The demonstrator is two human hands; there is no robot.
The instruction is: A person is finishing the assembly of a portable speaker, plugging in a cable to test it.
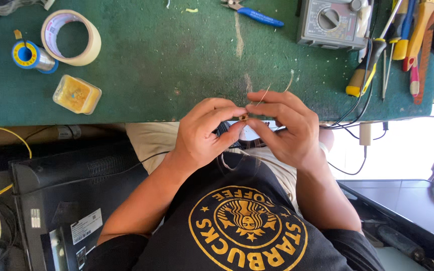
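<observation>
Two hands' fingertips around tiny brass-coloured part (243,118).

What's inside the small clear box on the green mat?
The clear box holds something yellow-orange that fills most of it; its kind cannot be told. The green mat underneath the box is covered.

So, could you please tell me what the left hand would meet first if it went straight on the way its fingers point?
The left hand points at the right hand; their fingertips already meet around a small brass-coloured part.

Bright daylight from the right, blown-out glare there, sharp focus, soft shadows.
</observation>
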